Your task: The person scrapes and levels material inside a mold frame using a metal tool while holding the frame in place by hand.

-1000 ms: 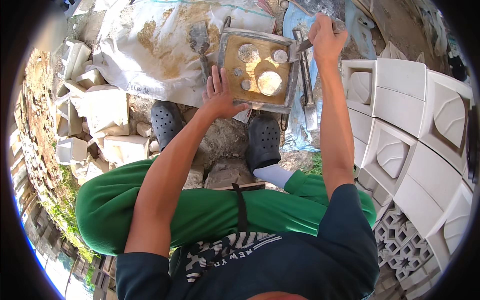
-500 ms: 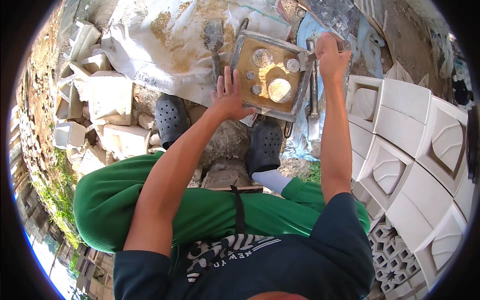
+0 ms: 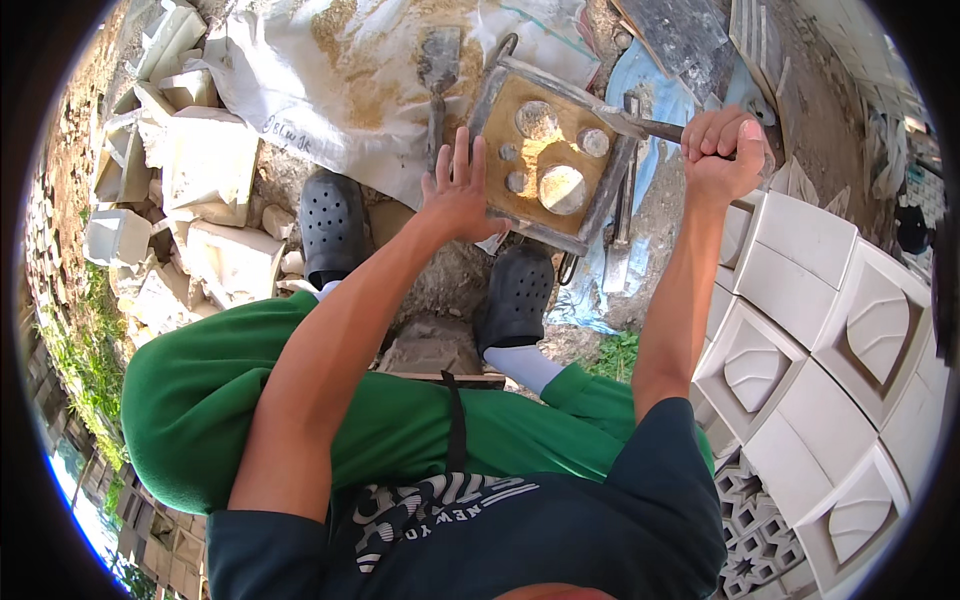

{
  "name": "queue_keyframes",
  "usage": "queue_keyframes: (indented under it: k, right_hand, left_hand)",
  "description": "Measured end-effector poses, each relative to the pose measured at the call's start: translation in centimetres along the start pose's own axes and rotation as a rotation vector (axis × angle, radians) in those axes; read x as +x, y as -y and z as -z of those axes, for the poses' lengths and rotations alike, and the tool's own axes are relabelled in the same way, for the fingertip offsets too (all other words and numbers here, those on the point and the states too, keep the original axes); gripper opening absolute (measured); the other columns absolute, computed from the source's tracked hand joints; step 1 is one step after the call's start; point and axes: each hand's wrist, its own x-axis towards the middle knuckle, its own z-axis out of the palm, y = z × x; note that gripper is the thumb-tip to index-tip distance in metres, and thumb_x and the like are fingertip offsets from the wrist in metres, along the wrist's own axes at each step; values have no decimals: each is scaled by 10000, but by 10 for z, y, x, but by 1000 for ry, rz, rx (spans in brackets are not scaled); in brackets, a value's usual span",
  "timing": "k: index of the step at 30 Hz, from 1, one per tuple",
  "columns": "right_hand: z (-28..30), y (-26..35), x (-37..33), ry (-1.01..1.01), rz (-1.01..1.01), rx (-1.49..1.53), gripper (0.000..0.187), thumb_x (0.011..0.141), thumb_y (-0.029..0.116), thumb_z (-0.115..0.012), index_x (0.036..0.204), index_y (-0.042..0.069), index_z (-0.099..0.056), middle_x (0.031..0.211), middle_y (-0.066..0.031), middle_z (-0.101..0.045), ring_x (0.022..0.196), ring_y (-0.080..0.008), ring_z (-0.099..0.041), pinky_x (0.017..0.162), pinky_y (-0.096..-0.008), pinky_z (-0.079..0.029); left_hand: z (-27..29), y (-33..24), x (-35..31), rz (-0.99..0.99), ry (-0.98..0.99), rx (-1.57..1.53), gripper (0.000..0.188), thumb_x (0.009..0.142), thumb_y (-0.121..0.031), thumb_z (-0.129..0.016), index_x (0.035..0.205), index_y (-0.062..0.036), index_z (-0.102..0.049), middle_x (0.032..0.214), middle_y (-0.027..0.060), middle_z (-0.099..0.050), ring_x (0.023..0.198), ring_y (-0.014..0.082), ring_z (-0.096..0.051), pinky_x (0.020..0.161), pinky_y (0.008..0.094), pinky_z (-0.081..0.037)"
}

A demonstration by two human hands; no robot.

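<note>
Outdoors on dirt ground, a white tarp [image 3: 330, 60] lies spread beyond white cast decorative blocks [image 3: 800, 330] stacked on the right side. A square metal mould [image 3: 545, 160] filled with sandy mix sits tilted just ahead of the black clogs [image 3: 335, 225]. The left hand [image 3: 458, 190], fingers spread, presses flat on its near-left edge. The right hand [image 3: 722, 150] is fisted around a metal bar [image 3: 640, 125], whose long axis runs left from the grip, pointing across the mould's far corner.

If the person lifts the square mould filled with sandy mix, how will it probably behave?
The square mould probably feels heavy for its size: its rigid frame is packed level with sandy mix. It should stay stiff. The left hand steadies one edge while the right hand grips a bar, suggesting it can shift.
</note>
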Motion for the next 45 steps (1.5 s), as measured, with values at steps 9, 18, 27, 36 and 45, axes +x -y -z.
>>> queue_keyframes:
  k: [9, 18, 27, 36, 45]
  right_hand:
    - [11, -39, -6, -61, -171, -41, 396, 846, 116, -494, 498, 87, -307, 472, -27, -325, 375, -131, -321, 351, -287, -268]
    - [8, -32, -8, -46, -131, -18, 387, 854, 121, -451, 503, 104, -287, 462, -20, -313, 374, -124, -282, 361, -289, -250]
    - [-6, -28, -2, 15, -193, -173, 391, 865, 154, -434, 504, 103, -294, 454, -28, -327, 372, -122, -278, 358, -288, -266]
    - [-40, -33, 10, 92, -270, -40, 374, 852, 86, -512, 520, 61, -343, 489, 10, -354, 421, -81, -299, 410, -271, -230]
    - [-55, -37, 9, -24, -286, 37, 354, 855, 54, -505, 538, 82, -350, 486, 18, -357, 423, -70, -308, 410, -264, -230]
  left_hand:
    - [3, -4, 1, 7, -3, 1, 1285, 707, -547, -742, 1504, -92, 159, 1565, 153, 217, 1448, 435, 48, 1095, 638, -182]
    - [3, 0, -4, -12, -5, 29, 1328, 686, -630, -736, 1499, -52, 141, 1554, 223, 192, 1426, 497, 27, 1086, 633, -165]
    - [7, -2, -2, -6, 15, 21, 1312, 695, -601, -740, 1503, -87, 157, 1561, 188, 200, 1439, 458, 44, 1086, 641, -175]
    - [1, 0, 0, -4, 0, 33, 1329, 682, -642, -732, 1503, -70, 143, 1558, 215, 181, 1431, 481, 15, 1096, 606, -157]
    - [0, 1, -5, 0, 8, 32, 1332, 679, -630, -740, 1503, -72, 145, 1559, 208, 192, 1434, 475, 26, 1077, 626, -186]
